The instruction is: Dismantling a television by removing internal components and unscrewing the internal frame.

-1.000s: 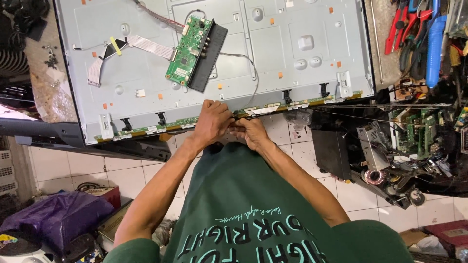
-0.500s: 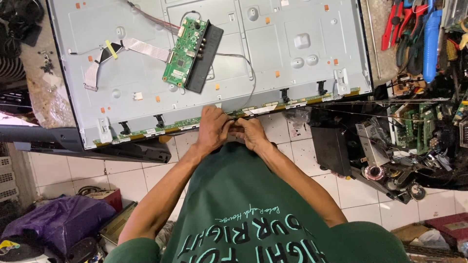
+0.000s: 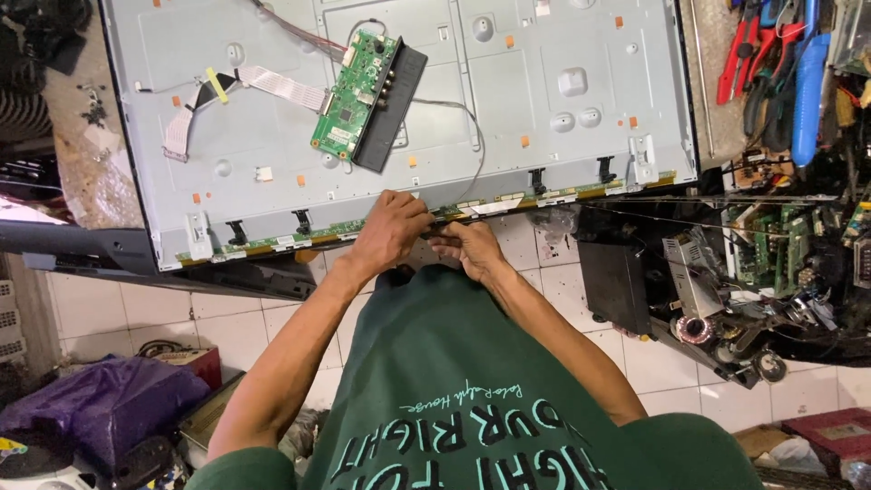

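Observation:
A large grey metal display panel back lies face down on the bench in front of me. A green circuit board with a black connector strip sits on it, joined to a white flat ribbon cable. A narrow green strip board runs along the panel's near edge. My left hand grips that edge at its middle, fingers curled over the strip. My right hand pinches the same spot from just beside it, the two hands touching.
Red-handled pliers and blue tools hang at the right. Loose circuit boards, a coil and black casings crowd the lower right. White floor tiles show below, with a purple bag at lower left.
My view has shifted slightly. Both hands stay at the middle of the panel's near edge, fingers working the strip; nothing has come free.

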